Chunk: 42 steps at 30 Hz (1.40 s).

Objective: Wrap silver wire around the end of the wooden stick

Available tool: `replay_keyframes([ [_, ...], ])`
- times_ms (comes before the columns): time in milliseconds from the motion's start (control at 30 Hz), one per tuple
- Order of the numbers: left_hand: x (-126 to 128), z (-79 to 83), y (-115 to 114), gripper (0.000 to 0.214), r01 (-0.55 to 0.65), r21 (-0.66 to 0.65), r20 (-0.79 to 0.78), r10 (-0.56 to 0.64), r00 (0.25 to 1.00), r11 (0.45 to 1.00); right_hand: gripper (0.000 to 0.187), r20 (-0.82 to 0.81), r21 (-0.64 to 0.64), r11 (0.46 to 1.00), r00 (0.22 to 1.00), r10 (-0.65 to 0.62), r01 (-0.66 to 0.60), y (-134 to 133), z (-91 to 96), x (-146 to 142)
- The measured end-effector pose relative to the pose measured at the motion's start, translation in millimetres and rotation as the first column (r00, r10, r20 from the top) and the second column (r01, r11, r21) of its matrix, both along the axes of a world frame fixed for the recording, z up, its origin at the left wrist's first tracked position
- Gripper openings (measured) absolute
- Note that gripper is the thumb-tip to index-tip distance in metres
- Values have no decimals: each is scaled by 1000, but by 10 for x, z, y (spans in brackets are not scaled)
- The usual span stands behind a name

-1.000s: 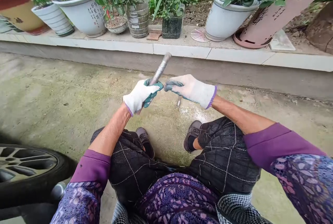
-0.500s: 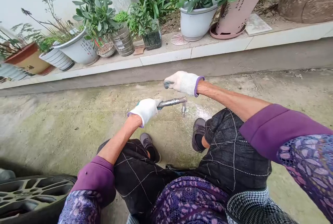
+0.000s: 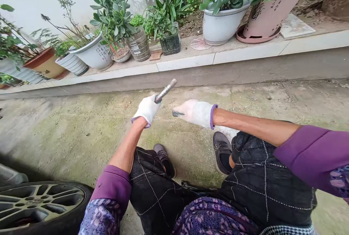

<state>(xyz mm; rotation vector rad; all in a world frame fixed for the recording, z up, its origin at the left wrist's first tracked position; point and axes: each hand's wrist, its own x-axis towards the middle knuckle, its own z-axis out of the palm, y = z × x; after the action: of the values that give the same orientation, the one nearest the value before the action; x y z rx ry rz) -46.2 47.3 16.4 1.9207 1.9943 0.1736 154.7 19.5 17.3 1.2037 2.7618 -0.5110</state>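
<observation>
My left hand (image 3: 146, 110), in a white knit glove with a purple cuff, is closed around a metal rod (image 3: 167, 90). Silver wrapping, like tape or foil, covers part of the rod, and its blunt end points up and to the right. The rod's lower part is hidden in my fist. To the right and slightly lower, my right hand (image 3: 192, 113) wears a matching glove and hangs in the air apart from the rod. Its fingers look pressed together, with a dark grey patch at the tips; anything they hold cannot be made out.
A low ledge (image 3: 185, 63) with white tile edging runs across, bearing several potted plants, including a white pot (image 3: 225, 27) and a tall pink pot (image 3: 268, 16). Bottom left lies a wheel with a tyre (image 3: 40, 206). My shoes (image 3: 222, 151) stand on mossy concrete (image 3: 109, 118).
The rod has swung from nearly level to slanting upward, as my left hand rose slightly. My right hand has dropped from above the rod to below its end. The view has shifted left.
</observation>
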Motion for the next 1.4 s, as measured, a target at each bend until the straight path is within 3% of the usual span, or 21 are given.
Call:
replay_keyframes([
  [67,6,-45,40,28,97,21,-333,-85,939,995,33,45,43,999,999,13,-15,-38,105,-50],
  [133,68,-103,18,32,168,-60,-524,-174,834,984,34,67,80,997,998,6,-12,-6,199,-61],
  [233,214,-176,-90,35,281,-223,-587,-359,726,933,34,56,133,990,997,-61,53,162,266,3],
  [333,330,-175,-212,36,401,-308,-546,-505,668,863,32,-4,110,984,991,-137,137,390,199,137],
  [400,357,-129,-269,35,441,-283,-509,-523,684,852,29,-62,16,986,984,-167,168,514,103,221],
  [567,245,-23,-254,33,375,-97,-360,-384,850,922,25,-130,-197,966,973,-192,164,586,-124,264],
  [700,84,-74,-110,33,255,61,-63,-251,966,965,28,-151,-208,975,982,-111,79,446,-159,127],
  [800,-5,-133,35,34,164,113,17,-167,986,980,29,-174,-94,995,984,-46,30,301,-93,-21],
  [933,-67,-174,213,33,128,71,-251,-106,962,989,34,-126,47,996,990,-64,70,142,28,-159],
  [1067,-2,-218,180,36,170,-108,-525,-201,827,979,36,-40,116,991,997,-63,68,104,135,-135],
  [1167,165,-258,-11,36,297,-244,-561,-384,733,923,33,-14,131,982,991,-134,134,196,176,-21],
  [1267,328,-260,-201,38,420,-272,-530,-499,686,866,30,-58,118,972,978,-200,205,370,127,132],
  [1333,374,-228,-268,37,448,-243,-491,-508,708,860,29,-99,72,970,970,-223,230,491,45,225],
  [1400,360,-181,-279,35,434,-182,-420,-469,777,882,28,-132,-31,973,964,-229,227,580,-50,287],
])
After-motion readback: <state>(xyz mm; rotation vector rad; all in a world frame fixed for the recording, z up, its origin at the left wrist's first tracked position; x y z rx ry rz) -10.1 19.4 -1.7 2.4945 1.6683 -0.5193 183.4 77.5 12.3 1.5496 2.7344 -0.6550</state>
